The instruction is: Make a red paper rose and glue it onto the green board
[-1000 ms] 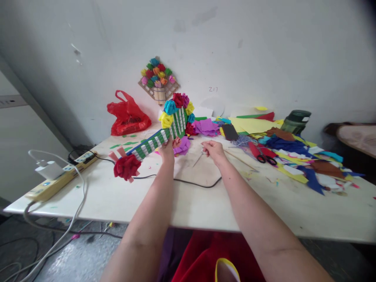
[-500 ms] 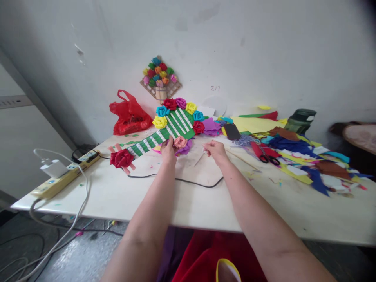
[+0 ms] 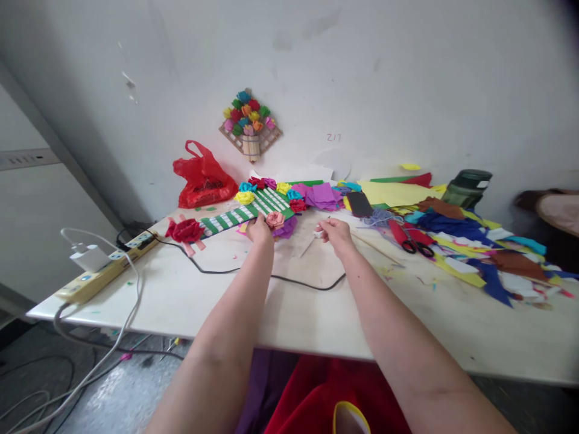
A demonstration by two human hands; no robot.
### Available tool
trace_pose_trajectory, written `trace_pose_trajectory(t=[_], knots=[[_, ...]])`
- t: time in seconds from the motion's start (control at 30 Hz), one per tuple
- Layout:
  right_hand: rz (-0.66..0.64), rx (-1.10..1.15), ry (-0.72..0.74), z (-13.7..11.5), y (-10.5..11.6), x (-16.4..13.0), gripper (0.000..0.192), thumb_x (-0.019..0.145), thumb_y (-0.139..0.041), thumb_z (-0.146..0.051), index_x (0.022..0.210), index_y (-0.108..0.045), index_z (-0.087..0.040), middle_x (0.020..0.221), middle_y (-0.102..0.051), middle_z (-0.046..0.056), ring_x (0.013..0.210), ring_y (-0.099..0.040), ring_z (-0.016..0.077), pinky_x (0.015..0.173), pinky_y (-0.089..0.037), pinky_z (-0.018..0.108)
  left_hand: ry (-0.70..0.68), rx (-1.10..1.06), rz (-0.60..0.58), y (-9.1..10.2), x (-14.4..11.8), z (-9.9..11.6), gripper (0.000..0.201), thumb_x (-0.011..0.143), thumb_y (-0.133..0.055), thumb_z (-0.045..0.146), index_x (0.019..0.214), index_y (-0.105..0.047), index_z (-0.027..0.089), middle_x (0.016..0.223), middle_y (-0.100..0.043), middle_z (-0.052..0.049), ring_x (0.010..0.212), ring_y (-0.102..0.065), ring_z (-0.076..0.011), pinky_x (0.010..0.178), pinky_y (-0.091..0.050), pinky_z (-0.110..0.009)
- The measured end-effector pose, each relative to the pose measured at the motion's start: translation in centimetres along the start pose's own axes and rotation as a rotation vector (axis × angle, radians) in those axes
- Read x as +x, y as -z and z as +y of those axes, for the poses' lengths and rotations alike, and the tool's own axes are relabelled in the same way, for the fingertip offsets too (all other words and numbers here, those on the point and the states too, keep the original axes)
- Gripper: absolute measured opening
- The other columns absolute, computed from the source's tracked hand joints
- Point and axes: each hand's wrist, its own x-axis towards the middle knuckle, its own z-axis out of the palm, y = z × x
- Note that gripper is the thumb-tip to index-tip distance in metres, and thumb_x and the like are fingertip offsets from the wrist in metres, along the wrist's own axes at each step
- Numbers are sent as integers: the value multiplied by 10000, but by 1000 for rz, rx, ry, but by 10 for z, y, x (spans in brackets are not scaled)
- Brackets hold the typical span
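My left hand (image 3: 260,229) grips the lower edge of a green, guitar-shaped paper craft (image 3: 230,219) with white strips across it. Paper roses in red, yellow, blue and magenta edge its body, and a big red rose (image 3: 185,229) sits at its narrow end. Right beside my left fingers is a pink paper rose (image 3: 275,220). To the right, my right hand (image 3: 335,234) is closed in a pinch on a small white piece (image 3: 318,234), mostly hidden by the fingers. A thin pale pointed rod (image 3: 308,248) extends below it; whether they are joined is unclear.
A black cable (image 3: 298,281) crosses the table from the power strip (image 3: 108,269) at left. Scissors (image 3: 416,244), a wooden stick (image 3: 377,249), a phone (image 3: 359,205) and paper scraps (image 3: 479,241) lie right. A red plastic bag (image 3: 205,178) and a green bottle (image 3: 465,190) stand behind.
The flowered craft has tipped down flatter towards the table, still in my left hand. My right hand has barely moved and keeps its pinch.
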Motion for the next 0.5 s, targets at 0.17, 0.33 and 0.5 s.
trace_pose_trajectory(t=[0.17, 0.33, 0.5], knots=[[-2, -1, 11, 2, 0, 1, 109, 685, -606, -230, 626, -613, -140, 562, -625, 17, 395, -452, 57, 346, -337, 168, -316, 463, 121, 2, 5, 9, 204, 762, -507, 319, 749, -646, 169, 869, -683, -152, 970, -617, -299, 880, -445, -414], [0, -27, 2, 1, 0, 3, 109, 670, -612, -222, 603, -610, -136, 550, -623, 20, 384, -445, 58, 338, -328, 173, -392, 531, 119, -4, 1, 24, 249, 797, -514, 330, 923, -672, 183, 920, -693, -151, 978, -616, -312, 847, -434, -398], [15, -64, -1, 3, 1, 3, 142, 685, -593, -237, 586, -599, -137, 542, -625, 17, 378, -439, 56, 349, -334, 179, -413, 636, 166, -6, 1, 27, 220, 830, -513, 325, 923, -668, 200, 888, -697, -133, 932, -630, -288, 787, -441, -356]])
